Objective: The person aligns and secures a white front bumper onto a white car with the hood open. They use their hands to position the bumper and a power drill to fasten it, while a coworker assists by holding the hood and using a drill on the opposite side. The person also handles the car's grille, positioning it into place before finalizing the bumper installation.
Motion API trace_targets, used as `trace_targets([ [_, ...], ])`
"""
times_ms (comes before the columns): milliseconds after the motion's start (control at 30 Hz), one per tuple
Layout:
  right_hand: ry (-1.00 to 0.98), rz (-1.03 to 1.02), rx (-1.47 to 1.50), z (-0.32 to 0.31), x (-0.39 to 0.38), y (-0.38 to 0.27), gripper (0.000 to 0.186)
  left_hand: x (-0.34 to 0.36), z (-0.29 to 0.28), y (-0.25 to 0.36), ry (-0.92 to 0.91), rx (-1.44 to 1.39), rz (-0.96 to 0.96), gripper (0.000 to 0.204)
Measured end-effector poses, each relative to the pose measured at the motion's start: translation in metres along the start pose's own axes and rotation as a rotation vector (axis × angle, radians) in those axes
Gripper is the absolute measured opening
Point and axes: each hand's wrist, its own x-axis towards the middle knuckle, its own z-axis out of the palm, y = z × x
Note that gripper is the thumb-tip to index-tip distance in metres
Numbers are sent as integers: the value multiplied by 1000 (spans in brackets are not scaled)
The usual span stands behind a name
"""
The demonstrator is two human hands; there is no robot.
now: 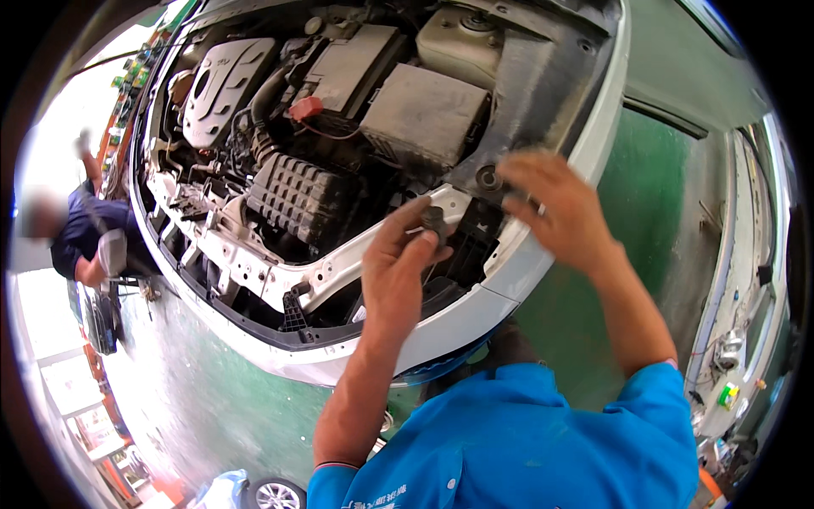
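Observation:
My left hand (395, 270) is above the front corner of a white car's open engine bay. Its thumb and fingers pinch a small dark, stubby cylindrical part (434, 222), whose exact kind I cannot make out. My right hand (555, 208) hovers over the fender edge, smeared by motion. Its fingers are bent, and a small shiny spot shows by them; whether they grip anything is unclear. Beside those fingertips, a round dark fitting (489, 176) sits on the dark inner panel (543, 93). Below the left hand runs the white front crossmember (339, 276).
A dusty black box (426, 114), a ribbed air-filter housing (292, 197), a grey engine cover (225, 89) and a reservoir (460, 47) fill the bay. Another person (89, 229) in dark clothes stands at left. A wheel (278, 495) lies on the green floor; a cluttered ledge (731, 339) runs along the right.

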Motion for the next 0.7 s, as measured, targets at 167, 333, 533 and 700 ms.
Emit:
trace_targets([
  [167, -245, -221, -283, -12, 33, 62, 33, 30, 2, 2, 18, 259, 49, 33],
  [333, -345, -170, -246, 0, 36, 64, 29, 51, 21, -4, -25, 301, 17, 30],
  [533, -328, -157, -216, -3, 38, 63, 31, 65, 34, -7, -40, 514, 93, 31],
  [700, -277, -171, -192, 0, 36, 67, 30, 75, 48, -10, -72, 828, 222, 28],
])
